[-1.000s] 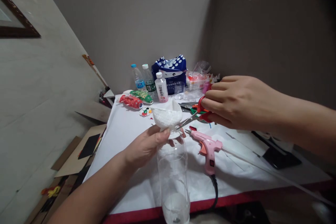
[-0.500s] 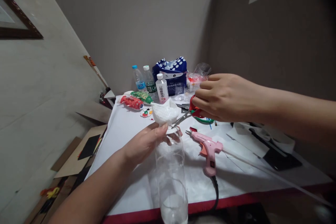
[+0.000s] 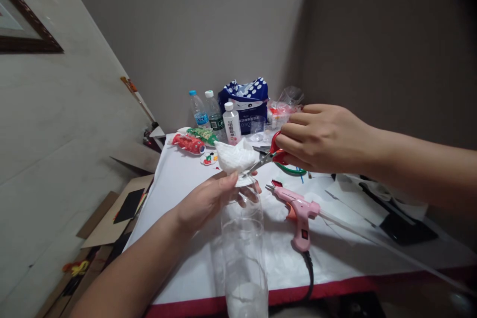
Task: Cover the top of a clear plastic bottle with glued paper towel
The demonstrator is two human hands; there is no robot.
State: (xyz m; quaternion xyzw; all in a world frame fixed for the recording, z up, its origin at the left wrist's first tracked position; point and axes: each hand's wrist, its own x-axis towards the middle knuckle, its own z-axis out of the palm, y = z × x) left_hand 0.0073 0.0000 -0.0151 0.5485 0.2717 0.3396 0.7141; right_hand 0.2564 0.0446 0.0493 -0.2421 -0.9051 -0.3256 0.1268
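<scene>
A clear plastic bottle (image 3: 244,238) stands upright near the table's front edge, its neck end wrapped in a puffed white cloth or tissue (image 3: 235,157). My left hand (image 3: 212,196) is closed around the top of the bottle, thumb pressing at the base of the white wrap. In my right hand (image 3: 316,136) are red-handled scissors (image 3: 266,158), fingers in the loops. The blades point down and left, their tips at the gathered white material just beside my left thumb. Whether the tips have gone into the material I cannot tell.
A pink glue gun (image 3: 300,208) with a long glue stick lies right of the bottle. Behind stand several drink bottles (image 3: 231,124) and a blue bag (image 3: 253,112). Red (image 3: 188,144) and green fish-like crafts and a paint palette (image 3: 208,158) lie at back left.
The scissors blades have closed somewhat, with the tips still at the white wrap. The whole view has shifted slightly; my left hand keeps its hold on the bottle.
</scene>
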